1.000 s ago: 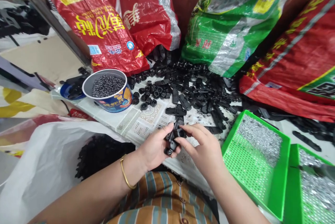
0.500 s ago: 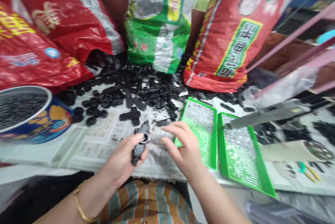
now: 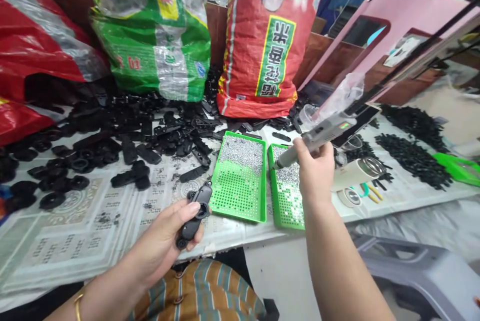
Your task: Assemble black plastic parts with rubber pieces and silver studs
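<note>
My left hand (image 3: pixel 165 236) is closed around a long black plastic part (image 3: pixel 204 194) with a round ring in its middle, and the thumb presses beside that ring. My right hand (image 3: pixel 317 171) is wrapped around a grey electric screwdriver (image 3: pixel 330 128) whose tip points down and left over the right green tray (image 3: pixel 287 213). Between the two hands lies the left green tray (image 3: pixel 236 188), perforated like the other. Small silvery pieces, probably screws, fill the far halves of both trays.
Black plastic parts (image 3: pixel 131 171) lie heaped along the table's back and left. Behind them stand a green bag (image 3: pixel 150 56) and a red bag (image 3: pixel 258 46). To the right are a pale flask (image 3: pixel 354 173), yellow-handled pliers (image 3: pixel 374 193) and piles of thin black pieces (image 3: pixel 412 156). A grey stool (image 3: pixel 423 266) stands below.
My right hand has moved right and taken hold of the electric screwdriver; half a second ago it was empty near the black part. The view has swung right. My left hand keeps the part.
</note>
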Tool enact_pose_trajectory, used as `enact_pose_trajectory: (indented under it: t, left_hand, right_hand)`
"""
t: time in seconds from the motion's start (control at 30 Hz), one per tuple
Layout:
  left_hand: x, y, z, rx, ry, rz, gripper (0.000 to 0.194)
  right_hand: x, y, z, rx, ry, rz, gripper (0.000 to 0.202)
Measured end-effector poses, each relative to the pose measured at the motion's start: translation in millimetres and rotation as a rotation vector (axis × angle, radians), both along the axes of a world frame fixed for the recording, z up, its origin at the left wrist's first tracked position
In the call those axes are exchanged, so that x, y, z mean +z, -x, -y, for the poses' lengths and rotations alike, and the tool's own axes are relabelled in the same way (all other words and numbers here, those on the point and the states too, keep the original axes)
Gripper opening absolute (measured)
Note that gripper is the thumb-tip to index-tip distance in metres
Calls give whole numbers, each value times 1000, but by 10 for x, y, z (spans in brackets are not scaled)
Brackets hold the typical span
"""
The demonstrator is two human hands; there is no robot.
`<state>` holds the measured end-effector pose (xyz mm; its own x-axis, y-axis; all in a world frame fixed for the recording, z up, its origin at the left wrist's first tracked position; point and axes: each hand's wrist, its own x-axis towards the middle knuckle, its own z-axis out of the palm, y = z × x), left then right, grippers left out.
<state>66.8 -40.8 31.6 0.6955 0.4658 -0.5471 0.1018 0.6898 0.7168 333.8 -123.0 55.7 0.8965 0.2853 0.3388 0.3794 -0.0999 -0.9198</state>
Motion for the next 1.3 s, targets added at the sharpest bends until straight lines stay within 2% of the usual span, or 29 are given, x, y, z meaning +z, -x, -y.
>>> enact_pose_trajectory:
  t: [0.13, 0.3, 0.5, 0.6, 0.73, 1.0, 1.17, 1.3]
  left_hand:
    - [-1, -127, 33, -45, 14, -23, 27]
    - [-31, -283, 104, -75, 23, -66, 31]
    - [-106, -333, 143, -45, 64, -108, 31]
    - [-114, -325, 138, -55, 69, -113, 32]
    - [-129, -334, 133, -54, 58, -104, 31]
    - [-153, -342, 135, -59, 45, -89, 28]
    - [-113, -352, 135, -52, 60, -95, 30]
    - [-72, -373, 134, -52, 86, -83, 32]
  right_hand:
    - [73, 152, 236, 57, -163, -189, 35]
    - [-60, 207, 396, -49, -264, -79, 37]
    - [-296, 152, 368, -47, -387, -1, 39]
    - [-381, 107, 333, -45, -387, 39, 42]
    - [-452, 59, 297, -51, -364, 49, 42]
    - [-540, 14, 291, -5, -445, 26, 39]
    - [-528, 10, 302, 28, -388, 20, 43]
    - [-351, 53, 321, 5, -415, 25, 43]
